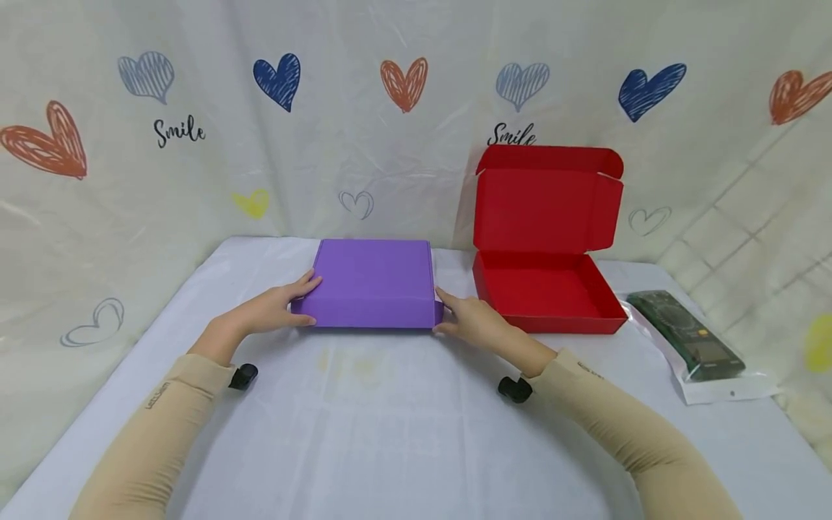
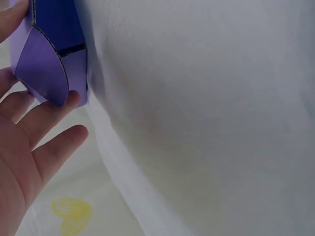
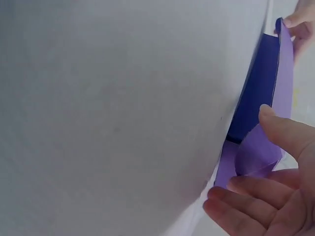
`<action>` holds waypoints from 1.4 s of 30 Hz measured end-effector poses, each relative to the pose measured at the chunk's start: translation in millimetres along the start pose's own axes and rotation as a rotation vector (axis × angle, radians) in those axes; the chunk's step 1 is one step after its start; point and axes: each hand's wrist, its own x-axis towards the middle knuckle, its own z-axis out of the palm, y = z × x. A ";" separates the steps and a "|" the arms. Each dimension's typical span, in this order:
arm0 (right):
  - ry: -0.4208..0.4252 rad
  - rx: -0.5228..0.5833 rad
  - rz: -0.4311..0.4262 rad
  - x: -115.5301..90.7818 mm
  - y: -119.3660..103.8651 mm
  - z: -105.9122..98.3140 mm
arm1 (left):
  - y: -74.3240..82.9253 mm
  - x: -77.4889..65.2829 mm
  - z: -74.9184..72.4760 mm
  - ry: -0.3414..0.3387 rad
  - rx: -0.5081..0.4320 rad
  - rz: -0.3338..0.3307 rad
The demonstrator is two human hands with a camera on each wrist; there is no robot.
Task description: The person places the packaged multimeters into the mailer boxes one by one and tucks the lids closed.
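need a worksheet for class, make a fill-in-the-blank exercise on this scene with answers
The box between the left hand and the right hand is coloured ____.
The box with the upright lid is coloured ____.
In the head view, the bagged device lies to the ____ of that box.
The word on the backdrop is ____.
Missing words: purple; red; right; Smile.

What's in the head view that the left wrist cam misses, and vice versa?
Head only: the open red box, the bagged device right of it, and the right hand.

Left wrist only: the corrugated cut edge of the rounded side flap on the purple box, plus the dark blue area beside that flap.

Both: the purple box, the left hand touching it, the white tablecloth, and a yellow heart on the backdrop.
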 end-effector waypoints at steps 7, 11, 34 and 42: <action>-0.078 0.166 0.049 0.6 4.3 -0.8 | 2.7 0.3 -0.5 -0.020 -0.047 0.012; -0.081 0.276 0.035 0.9 8.4 -1.5 | 2.7 1.2 -1.6 -0.033 -0.083 0.006; -0.139 0.413 0.097 6.5 17.6 -0.8 | 5.8 1.0 -3.0 -0.068 -0.239 -0.027; -0.153 0.482 0.106 5.3 17.8 -5.1 | 3.1 2.9 -7.0 -0.075 -0.240 -0.042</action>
